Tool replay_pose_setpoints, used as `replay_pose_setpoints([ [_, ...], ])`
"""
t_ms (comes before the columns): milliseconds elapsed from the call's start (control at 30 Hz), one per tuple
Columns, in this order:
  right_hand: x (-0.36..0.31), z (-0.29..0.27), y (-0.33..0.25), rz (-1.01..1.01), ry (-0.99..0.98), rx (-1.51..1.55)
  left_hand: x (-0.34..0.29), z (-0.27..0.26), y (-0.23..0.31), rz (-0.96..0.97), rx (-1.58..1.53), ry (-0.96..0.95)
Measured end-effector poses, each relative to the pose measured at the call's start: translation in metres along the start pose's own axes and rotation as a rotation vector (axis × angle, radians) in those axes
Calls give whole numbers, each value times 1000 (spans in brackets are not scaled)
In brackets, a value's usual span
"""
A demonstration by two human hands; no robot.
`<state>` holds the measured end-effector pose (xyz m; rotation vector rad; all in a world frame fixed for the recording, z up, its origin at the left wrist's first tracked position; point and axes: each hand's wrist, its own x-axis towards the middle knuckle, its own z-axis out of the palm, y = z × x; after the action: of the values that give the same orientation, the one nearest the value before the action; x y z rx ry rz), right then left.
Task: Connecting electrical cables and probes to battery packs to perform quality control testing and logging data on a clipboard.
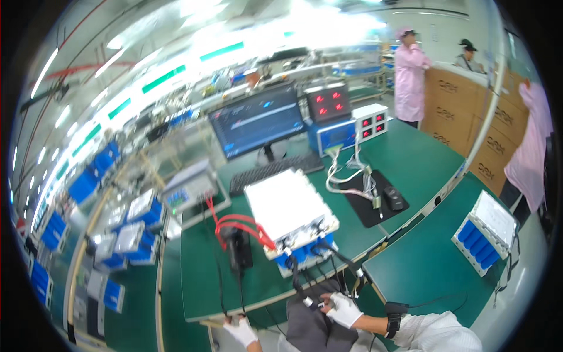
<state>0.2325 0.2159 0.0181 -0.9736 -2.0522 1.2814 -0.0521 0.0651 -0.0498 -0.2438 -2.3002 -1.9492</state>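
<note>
A battery pack (pixel 288 199) with a white top and blue cells lies on the green bench in front of me. Thick black cables (pixel 297 280) with white-banded ends hang from its near side over the bench edge. My right hand (pixel 345 311), in a white fingerless glove, is closed at the end of one such cable, above my lap. Lower left, my gloved left hand (pixel 241 332) closes around thin black leads (pixel 221 287) that run down over the edge; its fingertips are small and blurred. A black handheld tool (pixel 236 246) and red cables (pixel 237 222) lie left of the pack.
Behind the pack stand a monitor (pixel 258 121), a keyboard (pixel 275 172) and meters with red digits (pixel 328 102). A mouse (pixel 394 198) and white wiring (pixel 346 186) lie right. Another pack (pixel 485 233) sits on the right bench. People in pink coats (pixel 409 79) stand near cartons (pixel 448 108).
</note>
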Motion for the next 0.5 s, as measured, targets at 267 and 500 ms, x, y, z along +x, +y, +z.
replay_pose_setpoints([
  [267, 1, -2, -1, 426, -355, 652, -12, -29, 16, -189, 241, -335],
  [500, 8, -13, -19, 537, -551, 780, -22, -35, 8, -447, 75, -136],
])
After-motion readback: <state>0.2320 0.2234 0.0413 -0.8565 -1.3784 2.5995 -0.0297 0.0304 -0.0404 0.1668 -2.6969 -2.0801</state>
